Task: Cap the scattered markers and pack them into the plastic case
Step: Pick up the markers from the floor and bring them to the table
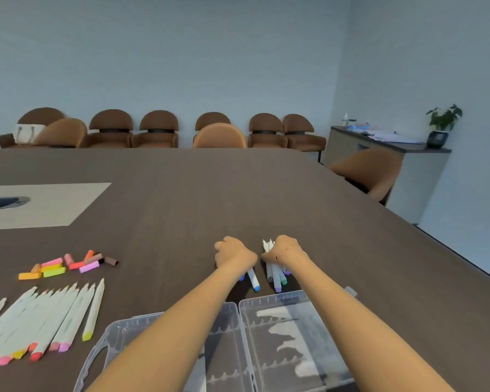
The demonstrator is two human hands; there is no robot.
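Both my arms reach out over the open clear plastic case [277,332] at the near edge. My right hand [283,248] grips a bundle of white markers [276,275] with purple, green and blue ends, tips pointing away. My left hand [231,251] is curled around one or two markers [253,280] with blue ends, lying on the dark table [181,199]. To the left lies a row of several white uncapped markers [48,318] with pink, orange and yellow ends. Above that row sits a heap of loose caps [68,265] in pink, yellow, orange and brown.
A pale inset panel [40,205] with a cable slot lies in the table at the far left. Brown chairs [159,131] line the back wall, and one [371,172] stands at the table's right edge. A sideboard [388,145] with papers and a potted plant stands far right.
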